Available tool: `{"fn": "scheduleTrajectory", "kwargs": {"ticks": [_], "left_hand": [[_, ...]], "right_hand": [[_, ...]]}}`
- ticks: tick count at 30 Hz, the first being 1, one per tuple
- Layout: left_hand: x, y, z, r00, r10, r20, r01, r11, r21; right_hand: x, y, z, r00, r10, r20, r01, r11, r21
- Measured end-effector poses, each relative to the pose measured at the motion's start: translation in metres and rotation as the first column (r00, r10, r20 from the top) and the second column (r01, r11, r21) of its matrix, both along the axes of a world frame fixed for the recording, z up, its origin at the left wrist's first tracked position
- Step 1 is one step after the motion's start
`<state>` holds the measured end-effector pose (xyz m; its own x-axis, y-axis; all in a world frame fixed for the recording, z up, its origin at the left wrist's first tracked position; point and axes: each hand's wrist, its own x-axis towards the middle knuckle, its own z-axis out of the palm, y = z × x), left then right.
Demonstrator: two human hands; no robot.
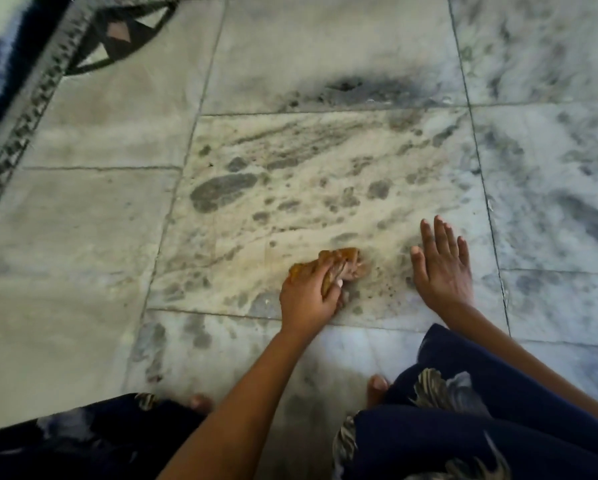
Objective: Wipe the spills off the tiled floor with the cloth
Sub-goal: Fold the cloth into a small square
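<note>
My left hand grips a crumpled brown-orange cloth and presses it onto a marble floor tile. That tile carries yellowish smears and many dark grey patches. Small dark specks lie just right of the cloth. My right hand rests flat on the same tile, palm down, fingers spread, holding nothing, a hand's width to the right of the cloth.
A patterned rug edge runs diagonally along the upper left. A dark smudge marks the tile beyond. My knees in dark patterned fabric and two toes fill the bottom of the view.
</note>
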<state>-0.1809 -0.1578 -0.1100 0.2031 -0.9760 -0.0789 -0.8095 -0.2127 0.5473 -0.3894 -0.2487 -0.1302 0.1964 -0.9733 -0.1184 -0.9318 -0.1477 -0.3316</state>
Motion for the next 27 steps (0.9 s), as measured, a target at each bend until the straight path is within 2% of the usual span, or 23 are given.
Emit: {"fn": "scheduleTrajectory", "kwargs": {"ticks": [1, 2, 3, 4, 5, 6, 7, 10, 12, 14, 20, 24, 27], "left_hand": [[0.004, -0.009, 0.013, 0.961, 0.129, -0.245, -0.119, 0.991, 0.056], [0.011, -0.022, 0.026, 0.833, 0.257, -0.489, -0.224, 0.966, 0.126], [0.023, -0.035, 0.040, 0.619, 0.370, -0.693, -0.295, 0.927, 0.231], [0.034, -0.047, 0.051, 0.375, 0.445, -0.813, -0.282, 0.890, 0.357], [0.047, -0.059, 0.065, 0.185, 0.487, -0.854, -0.244, 0.864, 0.440], [0.057, -0.071, 0.077, 0.071, 0.500, -0.863, -0.239, 0.849, 0.471], [0.068, -0.082, 0.085, 0.009, 0.484, -0.875, -0.260, 0.846, 0.466], [0.097, -0.112, 0.117, -0.066, 0.404, -0.913, -0.343, 0.850, 0.401], [0.111, -0.129, 0.134, -0.085, 0.358, -0.930, -0.360, 0.859, 0.364], [0.127, -0.143, 0.154, -0.065, 0.330, -0.942, -0.358, 0.873, 0.331], [0.165, -0.176, 0.209, 0.075, 0.345, -0.936, -0.297, 0.903, 0.310], [0.181, -0.191, 0.213, 0.079, 0.403, -0.912, -0.318, 0.877, 0.360], [0.193, -0.194, 0.197, 0.033, 0.423, -0.905, -0.335, 0.858, 0.389]], "right_hand": [[0.006, -0.003, 0.004, 1.000, 0.017, 0.007, -0.017, 1.000, -0.004], [0.012, -0.006, 0.008, 0.999, 0.029, 0.015, -0.029, 1.000, -0.006], [0.019, -0.010, 0.015, 0.999, 0.042, 0.026, -0.041, 0.999, -0.017], [0.027, -0.013, 0.020, 0.998, 0.051, 0.036, -0.050, 0.998, -0.029], [0.036, -0.019, 0.028, 0.997, 0.066, 0.047, -0.064, 0.997, -0.051], [0.044, -0.023, 0.034, 0.995, 0.083, 0.060, -0.080, 0.995, -0.063], [0.051, -0.027, 0.041, 0.993, 0.096, 0.074, -0.090, 0.993, -0.076], [0.077, -0.046, 0.068, 0.985, 0.134, 0.110, -0.119, 0.984, -0.134], [0.091, -0.055, 0.084, 0.979, 0.153, 0.132, -0.131, 0.978, -0.164], [0.106, -0.065, 0.101, 0.971, 0.179, 0.159, -0.148, 0.971, -0.189], [0.161, -0.088, 0.150, 0.924, 0.302, 0.235, -0.236, 0.933, -0.272], [0.195, -0.099, 0.174, 0.895, 0.328, 0.304, -0.249, 0.930, -0.272], [0.215, -0.111, 0.175, 0.884, 0.371, 0.283, -0.296, 0.915, -0.274]]}}
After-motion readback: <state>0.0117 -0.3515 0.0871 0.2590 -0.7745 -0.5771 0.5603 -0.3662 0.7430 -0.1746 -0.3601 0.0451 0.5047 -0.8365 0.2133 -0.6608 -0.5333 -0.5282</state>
